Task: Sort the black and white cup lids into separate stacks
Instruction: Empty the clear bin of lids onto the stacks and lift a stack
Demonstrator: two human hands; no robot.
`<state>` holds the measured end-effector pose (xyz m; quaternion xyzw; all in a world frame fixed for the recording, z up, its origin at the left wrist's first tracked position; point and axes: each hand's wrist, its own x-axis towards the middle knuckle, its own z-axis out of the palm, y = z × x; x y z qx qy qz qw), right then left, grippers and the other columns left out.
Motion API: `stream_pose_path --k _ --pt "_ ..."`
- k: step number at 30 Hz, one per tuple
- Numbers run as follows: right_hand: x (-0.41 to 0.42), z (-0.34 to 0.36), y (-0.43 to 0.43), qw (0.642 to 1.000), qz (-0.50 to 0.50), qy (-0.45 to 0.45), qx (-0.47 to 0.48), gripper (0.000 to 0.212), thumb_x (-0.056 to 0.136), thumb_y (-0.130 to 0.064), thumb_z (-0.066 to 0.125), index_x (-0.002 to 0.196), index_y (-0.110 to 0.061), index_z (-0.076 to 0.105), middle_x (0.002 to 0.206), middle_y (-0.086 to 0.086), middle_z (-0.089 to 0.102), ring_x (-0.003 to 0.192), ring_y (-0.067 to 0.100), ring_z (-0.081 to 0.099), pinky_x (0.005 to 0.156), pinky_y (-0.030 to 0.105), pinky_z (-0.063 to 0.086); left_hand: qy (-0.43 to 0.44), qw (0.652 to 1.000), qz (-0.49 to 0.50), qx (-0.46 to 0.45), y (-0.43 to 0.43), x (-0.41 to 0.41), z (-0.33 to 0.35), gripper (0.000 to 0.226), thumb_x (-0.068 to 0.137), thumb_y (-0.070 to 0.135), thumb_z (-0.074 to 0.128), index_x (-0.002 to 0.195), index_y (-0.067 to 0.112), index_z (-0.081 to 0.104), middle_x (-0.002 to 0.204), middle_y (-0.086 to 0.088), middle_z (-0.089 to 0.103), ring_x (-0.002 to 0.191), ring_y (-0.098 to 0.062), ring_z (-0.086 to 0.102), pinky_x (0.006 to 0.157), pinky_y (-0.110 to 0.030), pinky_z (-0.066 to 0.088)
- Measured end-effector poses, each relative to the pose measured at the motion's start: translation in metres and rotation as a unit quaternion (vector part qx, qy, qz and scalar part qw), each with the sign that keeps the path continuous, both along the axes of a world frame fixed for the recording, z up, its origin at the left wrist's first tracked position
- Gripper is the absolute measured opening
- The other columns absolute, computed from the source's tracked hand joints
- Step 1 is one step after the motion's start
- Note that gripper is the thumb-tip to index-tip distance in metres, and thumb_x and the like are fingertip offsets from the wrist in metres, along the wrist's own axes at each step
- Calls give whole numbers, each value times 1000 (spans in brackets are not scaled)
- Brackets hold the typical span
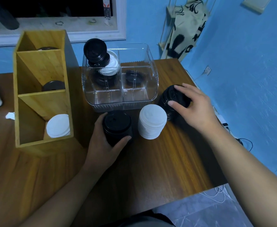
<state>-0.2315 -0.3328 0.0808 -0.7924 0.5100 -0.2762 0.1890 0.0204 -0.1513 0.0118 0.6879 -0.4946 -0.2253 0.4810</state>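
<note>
lid stacks sit on a brown wood desk (150,169) by blue walls (249,71); left hand (100,145) grips a black stack (117,126), right hand (193,105) clasps another black stack (168,102), a white stack (151,123) between.

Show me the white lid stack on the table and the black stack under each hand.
white lid stack (152,122), head view, top lid
left black stack (116,124), head view, top lid
right black stack (168,99), head view, ribbed side

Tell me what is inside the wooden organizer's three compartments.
The wooden organizer holds white lids in the near compartment and dark lids in the middle and far ones. Its walls hide how deep each stack goes.
</note>
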Motion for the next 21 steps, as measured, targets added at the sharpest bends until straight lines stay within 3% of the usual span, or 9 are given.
stream_pose_path --k 3,7,12,17,21 --pt "6 2 -9 999 14 49 -7 63 86 -66 63 142 -38 56 155 -5 47 143 22 40 116 53 36 4 1000 0 2 0 0 1 99 69 57 79 151 37 26 146 22 41 133 20 34 106 -1 30" --pt "8 0 -8 995 31 95 -16 59 93 -62 57 146 -37 53 160 -5 40 143 24 38 111 44 36 6 1000 1 -1 1 -1 2 97 69 54 80 148 42 24 137 43 35 129 26 33 103 2 30" --pt "13 -7 1 987 14 155 -42 58 97 -62 49 149 -37 48 163 -7 33 143 23 40 94 43 49 6 1000 0 1 0 -1 4 97 69 53 80 147 42 24 135 49 30 129 25 33 103 1 30" --pt "8 -2 -8 981 42 182 -46 66 96 -73 37 148 -35 50 163 0 35 147 28 35 114 55 37 5 1000 1 16 1 -1 3 98 68 52 82 146 45 23 127 60 27 125 31 31 100 5 28" --pt "15 20 -18 997 46 68 -10 63 96 -74 35 144 -37 54 160 -4 39 149 20 31 121 51 28 -6 999 3 32 2 0 0 102 71 44 88 149 46 22 129 61 25 127 31 29 101 4 28"
